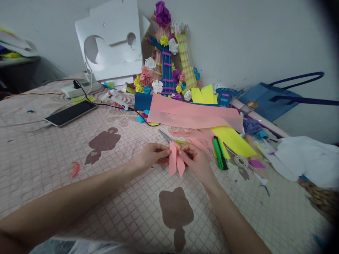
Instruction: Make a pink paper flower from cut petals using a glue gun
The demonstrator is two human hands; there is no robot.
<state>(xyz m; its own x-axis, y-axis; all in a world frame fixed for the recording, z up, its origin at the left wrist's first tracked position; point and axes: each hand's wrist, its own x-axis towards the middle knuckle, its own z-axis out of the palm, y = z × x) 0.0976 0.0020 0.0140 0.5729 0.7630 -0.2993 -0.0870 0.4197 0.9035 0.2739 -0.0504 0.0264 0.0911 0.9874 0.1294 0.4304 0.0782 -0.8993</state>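
Pink paper (172, 160) (ends pointed) is pinched in both hands (153, 154) (198, 161)

Folded pink paper strips (172, 160) and a wide pink paper sheet (196, 112) look matt; the green-and-black plastic cutter (219, 151) smooth; the white cut-out board (113, 64) softly shiny; the pale diamond-patterned surface (127, 211) matt.

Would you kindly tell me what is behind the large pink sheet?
Behind the pink sheet, blue paper shows at the left and yellow paper above; the covered remainder cannot be seen.
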